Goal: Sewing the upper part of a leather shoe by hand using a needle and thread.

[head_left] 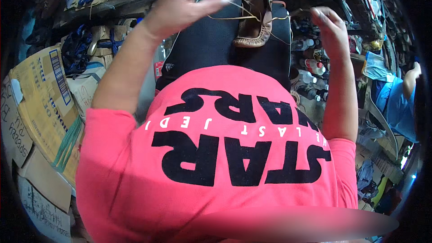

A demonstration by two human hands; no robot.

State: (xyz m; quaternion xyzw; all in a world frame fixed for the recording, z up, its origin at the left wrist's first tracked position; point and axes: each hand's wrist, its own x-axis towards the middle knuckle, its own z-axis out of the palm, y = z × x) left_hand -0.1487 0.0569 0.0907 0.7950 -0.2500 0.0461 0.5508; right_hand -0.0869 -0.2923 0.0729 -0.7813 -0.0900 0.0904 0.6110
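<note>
A brown leather shoe (253,40) with stitching along its edge rests on my dark-trousered lap, between my knees. My left hand (191,2), raised to the left of the shoe, is closed in a pinch on a pale thread (240,6) that runs to the shoe's opening. To the shoe's right, my right hand (331,24) is also raised, thumb and fingers closed. A light strand (281,18) leads from the shoe toward it, and the strand's end at the fingertips is hard to make out. Some of the shoe's inside lies in shadow.
Cardboard boxes (42,90) are stacked at the left, with a green cord bundle (69,141) on one. Several plastic bottles (313,66) stand to the right. A blue cloth (396,103) and another person's arm (410,81) show at the far right.
</note>
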